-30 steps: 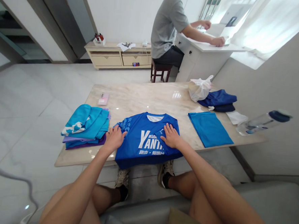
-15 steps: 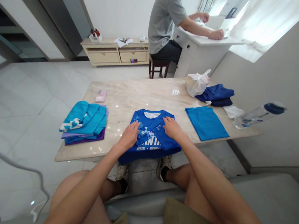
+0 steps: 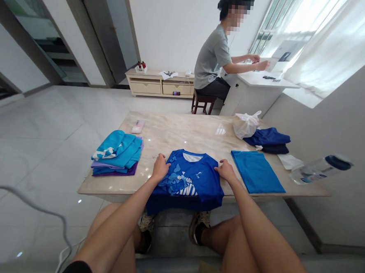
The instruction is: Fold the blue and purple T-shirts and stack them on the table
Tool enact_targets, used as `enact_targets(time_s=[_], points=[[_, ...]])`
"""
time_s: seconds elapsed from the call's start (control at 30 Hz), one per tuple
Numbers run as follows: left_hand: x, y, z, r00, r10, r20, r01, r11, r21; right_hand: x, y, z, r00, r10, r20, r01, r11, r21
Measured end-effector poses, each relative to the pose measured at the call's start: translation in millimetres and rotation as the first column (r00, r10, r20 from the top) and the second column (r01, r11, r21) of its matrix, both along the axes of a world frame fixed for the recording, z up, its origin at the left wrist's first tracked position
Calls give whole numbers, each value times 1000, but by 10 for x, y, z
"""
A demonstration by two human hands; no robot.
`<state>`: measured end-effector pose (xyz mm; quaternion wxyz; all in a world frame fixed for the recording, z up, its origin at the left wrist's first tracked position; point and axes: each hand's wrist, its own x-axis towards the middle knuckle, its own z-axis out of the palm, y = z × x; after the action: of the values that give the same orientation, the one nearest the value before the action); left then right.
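Note:
A blue printed T-shirt (image 3: 192, 182) lies on the marble table (image 3: 183, 130), its bottom edge hanging over the near side. My left hand (image 3: 160, 168) rests at the shirt's left edge and my right hand (image 3: 225, 171) at its right shoulder. Neither hand clearly pinches the cloth. To the left sits a folded stack of turquoise and purple clothes (image 3: 116, 155). A flat turquoise garment (image 3: 256, 172) lies to the right of my right hand, apart from it.
Further along the table are a white plastic bag (image 3: 246, 124), dark blue clothes (image 3: 267, 139), a white cloth (image 3: 290, 162), a water bottle (image 3: 321, 169) and a pink packet (image 3: 137, 126). Behind, a seated person (image 3: 213, 60) works at a white desk (image 3: 253, 91).
The shirt's sides, earlier folded across its front, now lie outward, showing more print. My hands have moved apart to its edges. The view has tilted up, showing more of the room.

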<state>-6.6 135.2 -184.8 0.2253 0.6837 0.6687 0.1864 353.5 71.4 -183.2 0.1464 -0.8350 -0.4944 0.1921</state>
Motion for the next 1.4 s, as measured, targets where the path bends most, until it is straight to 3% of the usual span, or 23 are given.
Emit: enact_targets(time_s=[0.13,0.3,0.47,0.63,0.8,0.97,1.07,1.2,1.3,1.4], points=[[-7,21,28,999,-6,-33,2,992,-124,52,-47,-17,998,14,-61,-16,999,-37],[-96,63,54,986,-66,155,97,974,-203,-116,-18,55,986,136,-93,-137,991,2],[-267,-85,210,941,-90,327,184,945,-271,-425,-76,260,983,144,-109,-138,988,62],[-528,-478,572,862,-114,494,252,942,-221,-709,-410,636,975,176,-139,-162,982,101],[-792,-968,980,780,-148,608,269,957,-112,-761,-864,1206,971,219,-93,-199,962,189],[-985,-1284,1440,687,-159,709,148,986,78,-761,-1136,1838,966,256,19,-247,907,342],[-1051,-1335,1733,658,-173,733,68,983,170,-776,-1220,2177,969,235,82,-247,872,422],[-1081,-1323,2044,645,-224,730,60,968,245,-787,-1264,2493,972,189,142,-235,844,483],[-1069,-1234,2205,667,-269,695,77,953,295,-757,-1180,2607,976,150,157,-210,835,508],[-1031,-1004,2287,695,-284,661,90,946,312,-677,-934,2603,977,125,174,-203,806,556]])
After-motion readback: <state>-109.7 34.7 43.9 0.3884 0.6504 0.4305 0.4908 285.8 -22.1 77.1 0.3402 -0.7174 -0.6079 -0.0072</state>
